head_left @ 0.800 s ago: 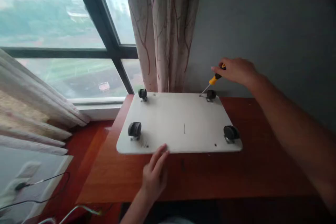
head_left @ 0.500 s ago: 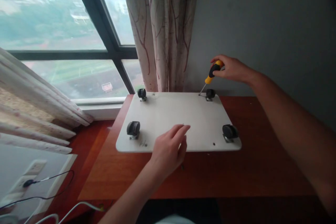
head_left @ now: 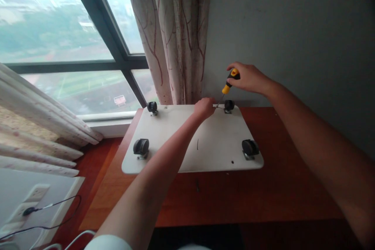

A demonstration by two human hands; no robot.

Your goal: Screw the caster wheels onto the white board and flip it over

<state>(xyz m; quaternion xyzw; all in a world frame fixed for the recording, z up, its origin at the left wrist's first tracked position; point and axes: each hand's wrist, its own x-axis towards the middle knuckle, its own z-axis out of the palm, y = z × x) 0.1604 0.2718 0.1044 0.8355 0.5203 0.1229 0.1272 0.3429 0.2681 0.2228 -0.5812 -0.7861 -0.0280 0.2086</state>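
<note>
- The right hand (head_left: 247,77) has its fingers wrapped about the upper handle of a yellow and black screwdriver (head_left: 225,89), clamped on it
- Below and left of that grip, the screwdriver's thin shaft (head_left: 220,99) slants down to the far edge of a white board (head_left: 211,140), its handle end tilted up to the right; exactly what the tip meets is too small to tell
- The left hand (head_left: 205,107) is below and left of the right hand's grip, just beside the tip at the board's far edge; its fingertips are mostly hidden, so I cannot tell whether they are pinched together or apart
- Under both hands, the board lies flat on a reddish wooden table (head_left: 240,199), wheels up
- Just below the grip and right of the tip is the far right caster (head_left: 229,105); nearer the person, the near right caster (head_left: 250,147)
- Well left of the grip are the far left caster (head_left: 152,106) and near left caster (head_left: 141,146)
- Between the grip and the person, the board shows a short dark mark (head_left: 197,144) and a dark hole (head_left: 232,162)
- Behind the grip is a grey wall (head_left: 278,27); off to its left, a curtain (head_left: 181,39)
</note>
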